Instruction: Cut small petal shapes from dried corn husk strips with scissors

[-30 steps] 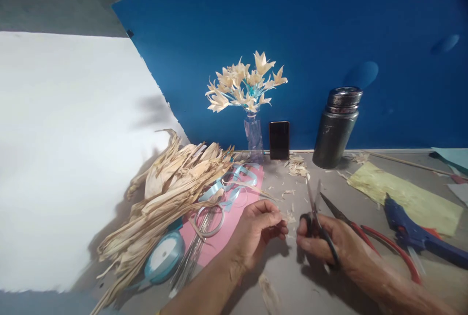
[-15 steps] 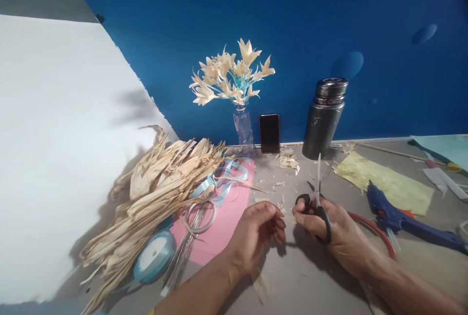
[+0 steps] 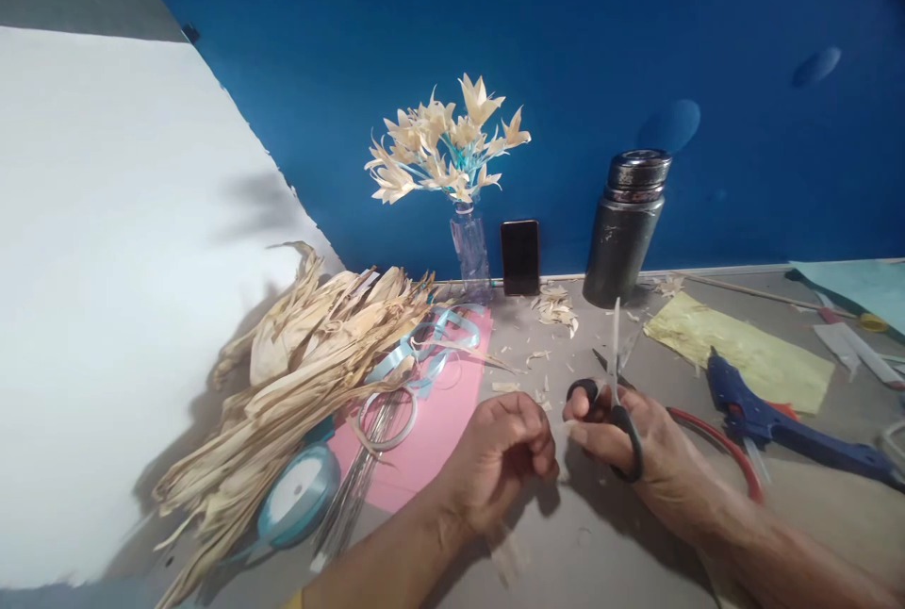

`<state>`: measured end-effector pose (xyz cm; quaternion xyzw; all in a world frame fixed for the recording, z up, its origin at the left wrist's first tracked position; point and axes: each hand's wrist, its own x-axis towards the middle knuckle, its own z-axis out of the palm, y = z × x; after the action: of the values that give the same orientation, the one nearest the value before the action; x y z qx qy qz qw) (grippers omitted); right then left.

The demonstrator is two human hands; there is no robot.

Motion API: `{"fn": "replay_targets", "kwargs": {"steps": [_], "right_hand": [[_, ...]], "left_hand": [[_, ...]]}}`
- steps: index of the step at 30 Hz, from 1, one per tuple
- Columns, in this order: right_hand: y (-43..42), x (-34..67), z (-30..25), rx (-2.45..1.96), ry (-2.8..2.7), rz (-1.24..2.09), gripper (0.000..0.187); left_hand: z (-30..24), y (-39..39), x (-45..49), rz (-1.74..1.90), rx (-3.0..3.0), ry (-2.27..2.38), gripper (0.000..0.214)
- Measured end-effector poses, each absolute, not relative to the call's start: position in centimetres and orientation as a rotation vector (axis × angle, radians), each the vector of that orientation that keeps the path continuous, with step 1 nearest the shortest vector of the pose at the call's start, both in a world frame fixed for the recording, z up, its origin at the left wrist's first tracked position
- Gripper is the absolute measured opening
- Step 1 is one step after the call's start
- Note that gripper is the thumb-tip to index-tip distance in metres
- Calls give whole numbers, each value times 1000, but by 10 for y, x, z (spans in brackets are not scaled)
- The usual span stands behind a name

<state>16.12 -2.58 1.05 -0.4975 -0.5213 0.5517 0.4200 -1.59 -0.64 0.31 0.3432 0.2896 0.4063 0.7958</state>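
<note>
My right hand [image 3: 636,444] grips black-handled scissors [image 3: 615,392], fingers through the loops, blades pointing up and away. My left hand [image 3: 505,453] is curled just to its left, fingertips pinched close to the right thumb; whatever small scrap it holds is too small to make out. Both hands hover over the grey table [image 3: 586,543]. A pile of dried corn husks [image 3: 304,364] lies to the left, partly on a pink sheet [image 3: 438,430] with pale blue ribbon [image 3: 431,350] and thin wires [image 3: 353,496].
A small bottle of husk flowers [image 3: 452,152], a dark phone [image 3: 520,256] and a metal flask [image 3: 626,227] stand against the blue board. A blue glue gun [image 3: 770,420], red-handled cutters [image 3: 714,444], yellow paper [image 3: 742,350] and a ribbon spool [image 3: 297,494] lie on the table. White sheet at left.
The view shifted, so everything sits lower and further left. The scissors swung upright in my right hand, and my left hand curled tighter and closed in on the right thumb.
</note>
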Motion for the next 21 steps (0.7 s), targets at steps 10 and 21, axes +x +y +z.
{"fn": "replay_targets", "kwargs": {"steps": [10,21], "right_hand": [[-27,159,12,-1201,-1255,1473,33],[-22,165,9,-761,-937,1781,28]], "left_hand": [[0,-9,-16,874,898,734,30],[0,-10,-11,880,713,645,25]]}}
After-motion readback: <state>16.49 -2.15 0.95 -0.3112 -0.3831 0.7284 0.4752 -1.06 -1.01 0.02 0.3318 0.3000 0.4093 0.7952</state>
